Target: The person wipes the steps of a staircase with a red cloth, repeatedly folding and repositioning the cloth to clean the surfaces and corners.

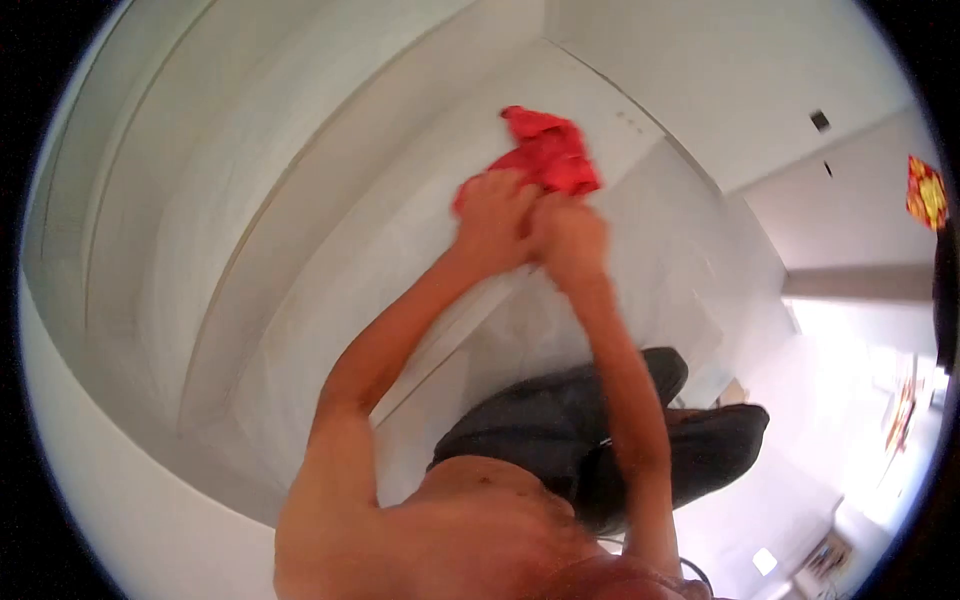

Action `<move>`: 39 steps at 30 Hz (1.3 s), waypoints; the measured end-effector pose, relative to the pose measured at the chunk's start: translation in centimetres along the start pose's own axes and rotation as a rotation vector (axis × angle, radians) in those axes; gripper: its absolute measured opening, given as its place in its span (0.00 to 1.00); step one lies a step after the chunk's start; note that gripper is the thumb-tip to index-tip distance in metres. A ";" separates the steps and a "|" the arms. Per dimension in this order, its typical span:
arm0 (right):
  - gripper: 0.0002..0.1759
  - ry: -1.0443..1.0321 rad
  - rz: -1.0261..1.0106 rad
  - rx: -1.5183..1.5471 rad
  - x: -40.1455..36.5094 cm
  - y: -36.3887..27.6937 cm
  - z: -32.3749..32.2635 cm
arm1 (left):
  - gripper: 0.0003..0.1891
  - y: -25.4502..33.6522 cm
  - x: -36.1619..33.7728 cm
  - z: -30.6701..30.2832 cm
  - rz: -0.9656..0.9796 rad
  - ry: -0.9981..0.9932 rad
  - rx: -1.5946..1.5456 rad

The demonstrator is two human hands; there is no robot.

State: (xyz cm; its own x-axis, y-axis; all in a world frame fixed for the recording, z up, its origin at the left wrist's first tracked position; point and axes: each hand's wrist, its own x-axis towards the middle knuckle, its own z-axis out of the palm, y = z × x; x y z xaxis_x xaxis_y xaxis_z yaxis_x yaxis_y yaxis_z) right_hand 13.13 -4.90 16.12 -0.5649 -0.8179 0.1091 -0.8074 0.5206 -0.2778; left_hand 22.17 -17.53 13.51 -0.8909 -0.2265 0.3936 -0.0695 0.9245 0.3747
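A crumpled red cloth [550, 150] lies on the pale surface of a step [420, 220], spread out beyond my fingers. My left hand [495, 220] is on its near left part, with the fingers curled down into the fabric. Close beside it, my right hand [570, 240] is closed in a fist on the cloth's near right edge. The two hands touch or nearly touch, and both are slightly blurred. Part of the cloth is hidden under them.
More pale steps [270, 130] rise to the left, bent by the lens. A white wall [720, 80] bounds the upper right, bearing a small dark fitting [820, 121]. My bent legs in dark trousers [540, 410] are below. A red and yellow decoration [926, 192] hangs far right.
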 end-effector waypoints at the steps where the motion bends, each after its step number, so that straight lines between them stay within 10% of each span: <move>1: 0.08 0.038 -0.089 0.029 -1.4 -1.3 1.9 | 0.33 -0.1 -2.5 -1.2 -0.018 -0.045 0.011; 8: 0.16 0.013 -0.084 0.277 -10.1 -15.0 5.7 | 0.27 0.4 -16.5 -10.9 -0.185 -0.163 -0.013; 11: 0.18 0.054 -0.079 0.356 -11.3 -16.1 5.8 | 0.21 0.2 -17.5 -13.9 -0.650 -0.231 -0.451; 14: 0.17 -0.129 -0.061 0.507 -10.5 -14.8 4.0 | 0.17 0.4 -17.7 -10.0 -0.792 0.065 -0.149; 23: 0.21 -0.313 -0.404 0.662 -7.0 -6.6 -1.3 | 0.17 -0.8 -18.2 -7.1 -0.608 0.220 0.206; 28: 0.23 0.054 -0.476 0.532 -5.4 -8.6 0.7 | 0.19 -2.0 -19.1 -6.9 -0.420 -0.013 0.517; 39: 0.05 0.155 -0.455 0.717 -5.4 -11.8 5.0 | 0.20 -0.5 -18.6 -10.0 -0.643 0.159 0.286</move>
State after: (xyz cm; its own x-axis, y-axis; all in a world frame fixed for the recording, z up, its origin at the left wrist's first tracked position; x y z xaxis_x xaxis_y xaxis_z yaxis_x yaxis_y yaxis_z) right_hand 26.50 -7.87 14.02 -0.2715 -0.8394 0.4709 -0.6880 -0.1728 -0.7048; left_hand 43.29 -16.83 14.42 -0.5596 -0.7748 0.2941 -0.6925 0.6322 0.3477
